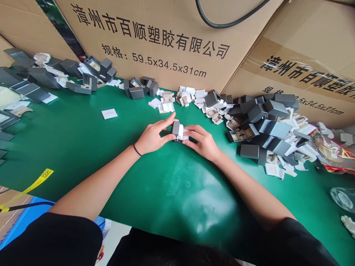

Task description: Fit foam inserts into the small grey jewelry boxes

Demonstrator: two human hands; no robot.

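Above the middle of the green table (124,177), both hands meet at a small dark grey box (175,128). Its left side sits between the thumb and fingers of my left hand (152,138), with the index finger stretched out past it. My right hand (203,142) pinches a white insert (181,131) at the box's right side, thumb below and fingers above. Whether the insert is partly inside the box is hard to make out. Behind the hands lie folded white card inserts (166,107).
Dark boxes mixed with white inserts are heaped at the right (274,129) and at the far left (44,77). A white card (109,113) lies left of the hands. Large cartons (155,44) wall off the back. A glass item (344,199) stands at the right edge.
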